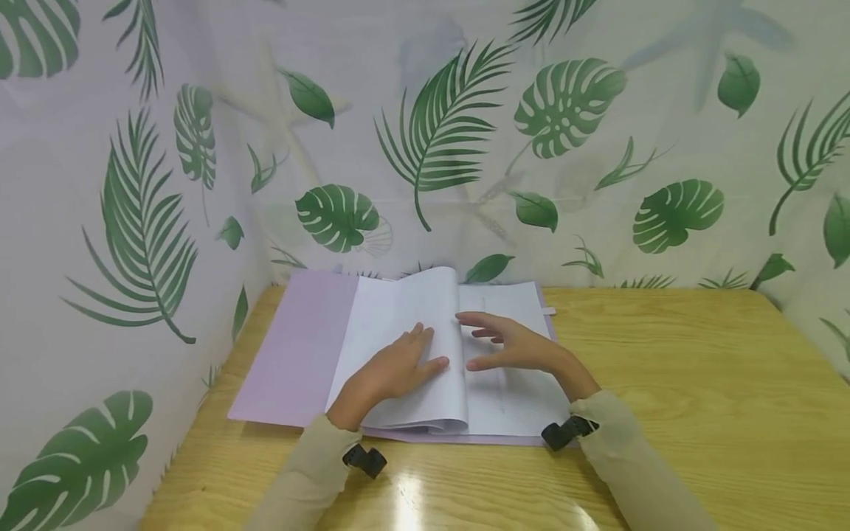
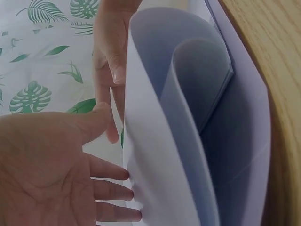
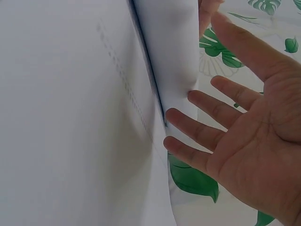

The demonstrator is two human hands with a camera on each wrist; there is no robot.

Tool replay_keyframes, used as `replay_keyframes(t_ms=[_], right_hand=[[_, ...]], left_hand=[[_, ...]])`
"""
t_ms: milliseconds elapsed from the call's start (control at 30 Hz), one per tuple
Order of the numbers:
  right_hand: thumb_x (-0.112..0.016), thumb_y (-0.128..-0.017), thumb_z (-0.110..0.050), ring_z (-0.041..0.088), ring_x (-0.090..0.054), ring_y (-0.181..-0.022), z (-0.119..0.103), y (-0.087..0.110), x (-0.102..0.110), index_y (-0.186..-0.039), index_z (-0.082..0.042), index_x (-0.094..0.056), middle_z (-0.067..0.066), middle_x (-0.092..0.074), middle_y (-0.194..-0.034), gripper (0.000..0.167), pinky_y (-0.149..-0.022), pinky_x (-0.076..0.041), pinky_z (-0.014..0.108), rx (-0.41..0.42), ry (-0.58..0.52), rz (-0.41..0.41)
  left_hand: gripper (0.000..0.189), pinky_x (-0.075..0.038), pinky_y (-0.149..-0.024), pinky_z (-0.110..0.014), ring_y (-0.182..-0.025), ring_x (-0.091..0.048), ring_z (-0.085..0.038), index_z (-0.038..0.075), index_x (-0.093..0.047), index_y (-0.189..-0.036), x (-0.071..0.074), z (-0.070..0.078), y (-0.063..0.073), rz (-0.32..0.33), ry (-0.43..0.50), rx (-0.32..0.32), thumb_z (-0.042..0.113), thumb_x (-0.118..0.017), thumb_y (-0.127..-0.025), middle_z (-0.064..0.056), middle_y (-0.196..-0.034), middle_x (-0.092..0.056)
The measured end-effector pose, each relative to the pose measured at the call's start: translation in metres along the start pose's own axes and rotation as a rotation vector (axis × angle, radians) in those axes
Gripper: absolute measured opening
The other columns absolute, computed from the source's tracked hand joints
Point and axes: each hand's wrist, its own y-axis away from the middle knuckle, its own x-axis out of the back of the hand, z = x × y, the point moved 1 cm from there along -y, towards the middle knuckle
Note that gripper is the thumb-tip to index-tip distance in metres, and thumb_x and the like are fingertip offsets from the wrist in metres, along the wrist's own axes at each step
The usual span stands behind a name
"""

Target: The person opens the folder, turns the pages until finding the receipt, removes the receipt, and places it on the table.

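A purple folder (image 1: 302, 346) lies spread on the table, with white sheets (image 1: 508, 413) inside it. Some sheets are bent over to the left in a rounded curl (image 2: 155, 141), whose layered edges show from the left wrist. My left hand (image 1: 400, 363) rests on the bent sheets, its fingertips touching the paper and nothing gripped. Just right of the curl is my right hand (image 1: 511, 345), fingers spread and slightly bent, over the right-hand page. From the right wrist, the fingers of that hand (image 3: 244, 136) appear near the curled paper; whether they touch it I cannot tell.
The wooden table (image 1: 684, 369) extends to the right of the folder and in front of it. A leaf-print cloth (image 1: 465, 147) hangs behind and at the left. A small white tab (image 1: 548, 311) sticks out at the folder's right edge.
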Motion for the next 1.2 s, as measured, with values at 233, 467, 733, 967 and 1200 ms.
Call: replay_keyframes(t_ms=[233,467,733,967,1200], right_hand=[[-0.08,-0.088,-0.034,0.041,-0.046,-0.144,0.0,0.001,-0.002,-0.158,-0.015,-0.039,0.01,-0.037,-0.165,0.083,-0.118,-0.034,0.065,-0.023,0.009,-0.031],[-0.079,-0.09,-0.034,0.042,-0.045,-0.144,-0.001,0.0,-0.003,-0.158,-0.013,-0.037,0.013,-0.037,-0.164,0.083,-0.116,-0.036,0.065,0.0,0.024,-0.03],[-0.078,-0.09,-0.035,0.043,-0.043,-0.145,0.001,0.005,0.005,-0.159,-0.01,-0.034,0.017,-0.035,-0.164,0.085,-0.116,-0.037,0.064,-0.008,0.045,0.002],[-0.079,-0.09,-0.032,0.041,-0.037,-0.15,0.005,0.01,0.021,-0.16,-0.013,-0.033,0.016,-0.036,-0.164,0.086,-0.119,-0.033,0.062,-0.023,0.03,0.06],[-0.078,-0.091,-0.03,0.042,-0.03,-0.152,0.02,0.023,0.045,-0.16,-0.012,-0.032,0.018,-0.034,-0.165,0.085,-0.121,-0.029,0.063,-0.07,0.037,0.157]], left_hand=[[0.079,-0.027,-0.125,-0.055,-0.157,-0.018,-0.041,0.005,-0.024,-0.162,-0.003,0.003,0.001,-0.022,-0.028,0.007,0.049,-0.053,-0.104,-0.019,-0.17,-0.015],[0.078,-0.028,-0.123,-0.06,-0.156,-0.015,-0.046,0.011,-0.024,-0.163,-0.004,0.005,-0.001,-0.016,-0.122,-0.044,0.049,-0.056,-0.103,-0.019,-0.171,-0.013],[0.057,-0.028,-0.122,-0.062,-0.157,-0.012,-0.044,0.028,-0.036,-0.16,-0.007,0.006,-0.001,-0.093,-0.2,-0.104,0.021,-0.049,-0.105,-0.006,-0.172,-0.014],[0.05,-0.028,-0.123,-0.061,-0.157,-0.019,-0.041,0.016,-0.05,-0.151,-0.008,0.003,-0.003,0.0,-0.149,-0.116,0.035,-0.054,-0.105,-0.009,-0.17,-0.024],[0.055,-0.03,-0.124,-0.053,-0.154,-0.03,-0.037,0.002,-0.058,-0.139,-0.006,0.004,-0.004,0.063,-0.142,-0.071,0.037,-0.069,-0.097,-0.018,-0.159,-0.044]])
